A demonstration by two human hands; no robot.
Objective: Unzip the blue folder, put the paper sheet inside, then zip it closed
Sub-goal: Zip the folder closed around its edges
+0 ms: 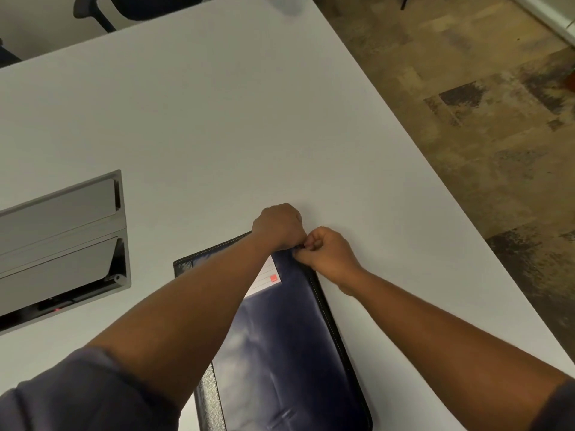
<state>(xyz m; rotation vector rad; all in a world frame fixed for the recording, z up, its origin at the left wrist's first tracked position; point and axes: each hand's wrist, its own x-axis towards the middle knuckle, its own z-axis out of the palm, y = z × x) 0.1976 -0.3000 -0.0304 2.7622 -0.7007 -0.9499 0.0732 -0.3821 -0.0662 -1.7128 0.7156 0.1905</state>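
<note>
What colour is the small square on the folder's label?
Red-orange, on the white lined label of the blue folder; it shows in the head view.

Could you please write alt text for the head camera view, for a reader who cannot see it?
Both hands meet at the far corner of a blue folder on a white table: the left hand braces the corner while the right hand pinches at the zip. A white label shows on the cover, and a grey cable hatch lies at left.

Both hands pinch blue folder corner.
</note>
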